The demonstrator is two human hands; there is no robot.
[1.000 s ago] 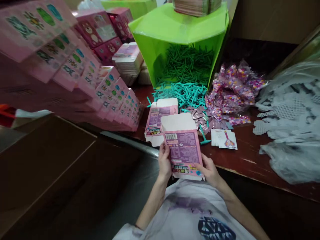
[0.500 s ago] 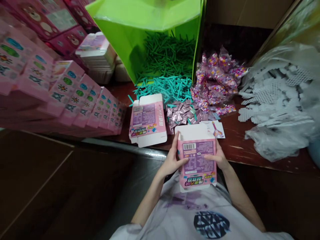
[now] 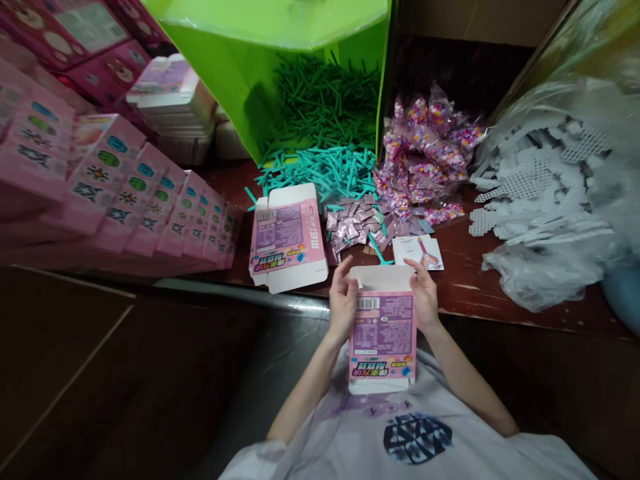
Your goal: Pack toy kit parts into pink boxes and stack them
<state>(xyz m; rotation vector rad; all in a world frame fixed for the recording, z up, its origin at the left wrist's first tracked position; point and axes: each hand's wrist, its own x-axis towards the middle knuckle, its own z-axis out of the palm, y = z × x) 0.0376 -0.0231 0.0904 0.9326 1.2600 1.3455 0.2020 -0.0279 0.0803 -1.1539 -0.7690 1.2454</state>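
A pink and purple cardboard box (image 3: 383, 333) is held upright against my shirt, its white top flap raised and its printed side with a barcode facing up. My left hand (image 3: 343, 303) grips the box's left edge near the top. On the opposite edge, my right hand (image 3: 424, 293) has its fingers at the upper corner by the flap. Just beyond the box, white picture cards (image 3: 419, 253) lie on the table. A small pile of flattened boxes of the same kind (image 3: 287, 237) rests to the left, beside shiny purple sachets (image 3: 353, 223).
A green bin (image 3: 215, 80) on its side spills turquoise sticks (image 3: 320, 170) onto the brown table (image 3: 463, 290). Bags of colourful beads (image 3: 425, 153) and a clear bag of white plastic pieces (image 3: 540, 173) stand right. Rows of pink boxes (image 3: 150, 200) stand left, near stacked cards (image 3: 173, 100).
The box in my hands has stood up more squarely and come slightly lower. Both thumbs have left its printed face, and my hands have shifted up its side edges toward the flap.
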